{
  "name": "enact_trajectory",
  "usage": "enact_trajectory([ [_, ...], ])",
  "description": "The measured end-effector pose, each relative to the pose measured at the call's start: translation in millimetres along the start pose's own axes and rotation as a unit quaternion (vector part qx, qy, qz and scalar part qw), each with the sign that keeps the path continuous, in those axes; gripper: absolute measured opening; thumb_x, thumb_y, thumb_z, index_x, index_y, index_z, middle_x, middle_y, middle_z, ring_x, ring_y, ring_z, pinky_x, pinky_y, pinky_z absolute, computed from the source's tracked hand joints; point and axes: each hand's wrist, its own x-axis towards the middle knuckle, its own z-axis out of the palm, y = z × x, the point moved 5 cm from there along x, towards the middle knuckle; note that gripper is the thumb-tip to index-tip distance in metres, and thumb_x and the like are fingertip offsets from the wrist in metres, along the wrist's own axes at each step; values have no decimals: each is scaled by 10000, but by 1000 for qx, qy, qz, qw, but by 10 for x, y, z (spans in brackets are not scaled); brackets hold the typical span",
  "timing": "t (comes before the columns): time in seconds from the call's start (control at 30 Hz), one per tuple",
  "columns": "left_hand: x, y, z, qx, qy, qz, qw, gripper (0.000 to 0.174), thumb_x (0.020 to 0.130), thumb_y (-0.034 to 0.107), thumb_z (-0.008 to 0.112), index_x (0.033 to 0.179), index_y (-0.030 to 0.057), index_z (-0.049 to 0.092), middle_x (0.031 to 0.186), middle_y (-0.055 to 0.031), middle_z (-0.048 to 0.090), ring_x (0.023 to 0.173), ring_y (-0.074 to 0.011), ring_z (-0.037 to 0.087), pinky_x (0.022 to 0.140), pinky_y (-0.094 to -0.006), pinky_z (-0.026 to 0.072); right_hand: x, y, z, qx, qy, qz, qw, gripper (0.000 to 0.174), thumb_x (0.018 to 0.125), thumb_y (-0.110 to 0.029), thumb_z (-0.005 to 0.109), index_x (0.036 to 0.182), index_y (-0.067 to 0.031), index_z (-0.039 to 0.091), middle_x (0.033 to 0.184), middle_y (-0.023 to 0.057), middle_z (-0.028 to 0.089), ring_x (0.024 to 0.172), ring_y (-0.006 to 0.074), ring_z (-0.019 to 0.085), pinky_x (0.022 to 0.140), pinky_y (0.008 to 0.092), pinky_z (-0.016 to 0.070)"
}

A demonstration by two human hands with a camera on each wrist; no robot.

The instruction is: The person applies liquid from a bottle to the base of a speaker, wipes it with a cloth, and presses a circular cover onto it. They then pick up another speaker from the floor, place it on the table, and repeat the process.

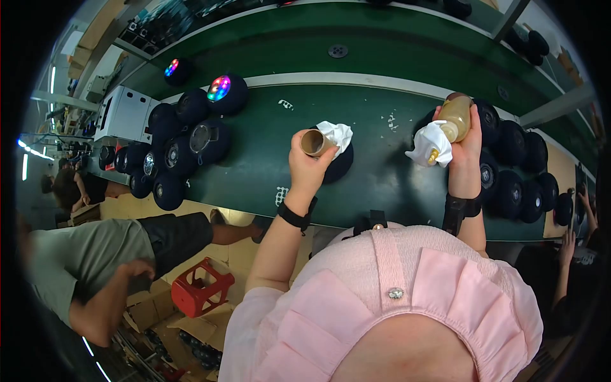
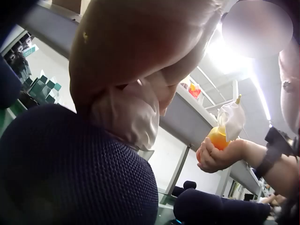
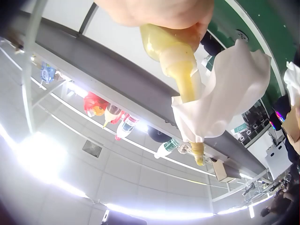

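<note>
Head view: over a green table (image 1: 254, 137), a brown tube (image 1: 313, 142) is gripped in the curled left hand (image 1: 307, 167), beside a white cloth (image 1: 337, 134) and near a dark round speaker (image 1: 340, 167). A yellowish bottle (image 1: 457, 114) is clasped by the right hand (image 1: 468, 145), a second cloth (image 1: 429, 140) round its nozzle (image 1: 434, 155).

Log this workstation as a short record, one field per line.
Left hand: grips a brown hollow piece; white cloth beside it
Right hand: grips a yellowish squeeze bottle
Bottle nozzle: second white cloth around it
Surface: green table
Near left hand: one dark round unit
Table sides: more dark round units at left and right
Floor, left: red stool
</note>
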Motion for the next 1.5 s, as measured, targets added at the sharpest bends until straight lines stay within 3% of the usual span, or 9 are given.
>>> enact_trajectory([
  [0.17, 25, -1, 21, 40, -20, 5, 999, 531, 679, 164, 771, 1070, 0, 450, 967, -124, 599, 877, -220, 603, 766, -315, 479, -2, -33, -45, -2, -6, 6, 1000, 466, 864, -411, 529, 1115, -27, 450, 1006, 153, 506, 909, 323, 526, 787, 439, 484],
  [0.23, 2, -38, 47, 37, -11, 29, 999, 543, 671, 133, 773, 1085, -1, 449, 997, -102, 578, 897, -170, 576, 779, -292, 469, -4, -28, -53, 2, 0, 10, 1000, 468, 864, -415, 527, 1114, -26, 450, 1005, 153, 506, 910, 323, 526, 787, 439, 485],
  [0.47, -33, -156, 75, 43, 1, 49, 998, 548, 701, 132, 759, 1118, 3, 427, 1004, -99, 573, 897, -180, 571, 815, -298, 460, -2, -81, -89, 12, 4, 10, 1000, 477, 866, -413, 523, 1132, -26, 439, 1019, 173, 499, 915, 331, 523, 794, 451, 480],
  [0.57, 47, -92, -127, -117, 132, 37, 984, 545, 725, 62, 725, 1149, -9, 389, 1060, -134, 554, 940, -200, 554, 842, -318, 457, 32, -133, -62, 16, -8, 0, 1000, 480, 870, -408, 515, 1150, -28, 428, 1032, 187, 494, 924, 339, 518, 805, 458, 473],
  [0.63, 95, -120, -234, -132, 153, 13, 979, 521, 738, 68, 716, 1138, -17, 394, 1041, -144, 561, 939, -200, 558, 838, -309, 457, -1, -136, -128, 13, -3, -1, 1000, 480, 873, -405, 510, 1157, -28, 423, 1037, 195, 492, 929, 344, 515, 812, 462, 469],
  [0.9, -7, -187, 15, -46, 56, 17, 997, 514, 727, 79, 726, 1118, -4, 402, 1031, -105, 568, 927, -174, 557, 835, -302, 451, 30, -70, -128, 10, 26, 1, 1000, 492, 872, -405, 510, 1160, -17, 419, 1046, 209, 487, 939, 353, 509, 826, 467, 461],
  [0.97, -22, -194, 64, 13, 20, 62, 998, 534, 719, 100, 738, 1120, -5, 402, 1024, -98, 569, 924, -176, 559, 827, -304, 455, 51, -73, -149, 9, 31, 1, 999, 492, 872, -403, 511, 1159, -14, 418, 1044, 213, 488, 935, 353, 510, 825, 466, 462],
  [1.13, -16, -277, 72, -22, 17, 36, 999, 549, 715, 134, 750, 1121, 3, 405, 1020, -97, 570, 909, -178, 565, 821, -299, 461, 105, -37, -182, -4, 50, 2, 999, 501, 863, -410, 524, 1149, -10, 428, 1023, 226, 502, 923, 358, 520, 818, 473, 466],
  [1.5, -4, -360, 70, 41, 39, 74, 996, 577, 699, 169, 769, 1121, 2, 411, 989, -101, 586, 895, -187, 580, 807, -298, 465, 7, -16, -98, 2, 4, 24, 1000, 477, 857, -402, 537, 1117, -12, 454, 1001, 199, 525, 886, 339, 545, 774, 444, 491],
])
